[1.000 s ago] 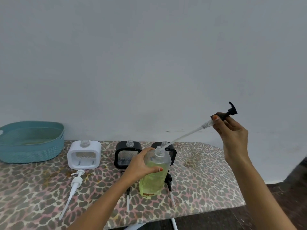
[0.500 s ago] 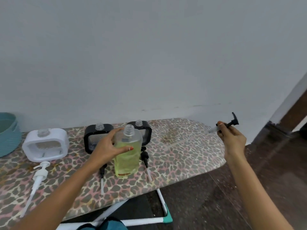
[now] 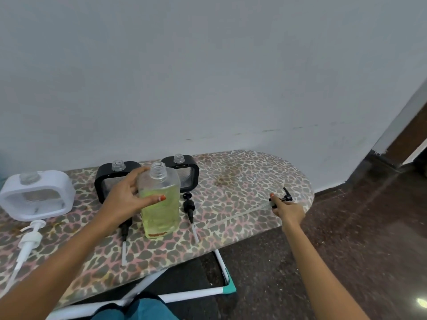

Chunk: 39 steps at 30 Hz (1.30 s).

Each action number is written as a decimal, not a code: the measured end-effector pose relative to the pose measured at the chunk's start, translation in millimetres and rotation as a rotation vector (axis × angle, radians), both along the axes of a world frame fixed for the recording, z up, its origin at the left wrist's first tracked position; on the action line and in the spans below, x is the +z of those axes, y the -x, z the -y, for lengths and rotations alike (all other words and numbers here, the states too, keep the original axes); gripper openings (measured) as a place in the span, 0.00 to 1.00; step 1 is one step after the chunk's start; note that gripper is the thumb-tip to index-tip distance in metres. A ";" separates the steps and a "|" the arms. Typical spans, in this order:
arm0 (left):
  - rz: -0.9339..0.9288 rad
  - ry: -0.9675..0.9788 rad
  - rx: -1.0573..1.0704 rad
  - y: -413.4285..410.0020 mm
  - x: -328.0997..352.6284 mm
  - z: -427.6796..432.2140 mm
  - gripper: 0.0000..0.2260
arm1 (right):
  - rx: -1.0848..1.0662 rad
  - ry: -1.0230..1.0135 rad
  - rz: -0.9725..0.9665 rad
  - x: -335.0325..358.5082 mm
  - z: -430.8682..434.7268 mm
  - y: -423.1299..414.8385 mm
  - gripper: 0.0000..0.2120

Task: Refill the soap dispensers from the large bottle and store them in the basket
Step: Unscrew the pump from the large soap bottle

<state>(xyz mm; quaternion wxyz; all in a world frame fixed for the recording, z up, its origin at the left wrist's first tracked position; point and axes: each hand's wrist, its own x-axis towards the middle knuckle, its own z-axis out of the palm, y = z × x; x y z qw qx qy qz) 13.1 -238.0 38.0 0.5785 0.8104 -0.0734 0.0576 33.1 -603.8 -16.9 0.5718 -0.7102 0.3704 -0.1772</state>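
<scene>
My left hand [image 3: 126, 199] grips the large clear bottle [image 3: 161, 204], which stands upright with yellow-green soap in it and an uncapped neck. My right hand [image 3: 285, 210] pinches the bottle's black pump [image 3: 283, 199] low over the board's right end, its clear tube [image 3: 235, 218] lying along the cloth. Behind the bottle stand two black dispensers [image 3: 108, 179] [image 3: 188, 172] and, at the left, a white dispenser [image 3: 39, 195], all with uncapped necks. A white pump [image 3: 28, 239] and two black pumps [image 3: 189, 209] [image 3: 124, 229] lie on the board.
Everything stands on a leopard-print ironing board [image 3: 231, 188] set against a grey wall. The board's rounded right end and front edge drop to a dark floor. Its white and teal frame [image 3: 221, 289] shows beneath. The basket is out of view.
My right hand drew the black pump and tube out of the large bottle and lowered them to the board's right end. The view swung right, and the teal basket left the frame.
</scene>
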 end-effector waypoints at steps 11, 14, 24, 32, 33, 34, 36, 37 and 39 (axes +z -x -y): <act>0.008 -0.029 0.002 -4.4 -4.6 -3.2 0.39 | 0.152 0.188 -0.143 -25.2 -3.8 -8.9 0.19; 0.004 -0.040 0.001 -3.1 -3.0 -2.5 0.37 | 0.189 0.227 -0.182 -22.7 -4.6 -10.6 0.20; -0.003 -0.020 -0.033 0.3 2.6 -1.6 0.31 | 0.441 0.476 0.010 25.2 -34.9 9.5 0.15; 0.032 -0.037 -0.023 0.2 -0.1 -2.0 0.31 | 0.983 0.272 0.353 68.2 -158.2 23.7 0.21; 0.037 -0.046 -0.022 0.3 0.2 -2.2 0.31 | 1.017 0.272 0.376 68.3 -168.9 21.4 0.27; 0.041 -0.049 -0.027 0.0 0.4 -2.4 0.30 | 1.053 0.280 0.382 67.3 -177.1 18.3 0.32; 0.045 -0.041 -0.037 -1.8 -0.7 -2.1 0.30 | 1.139 0.289 0.333 63.1 -185.8 10.9 0.41; 0.048 -0.037 -0.035 -2.4 -1.6 -2.6 0.30 | 1.193 0.265 0.290 61.1 -189.3 7.9 0.44; 0.051 -0.027 -0.036 -3.4 -3.0 -3.7 0.31 | 1.294 0.152 0.231 56.5 -195.6 2.6 0.47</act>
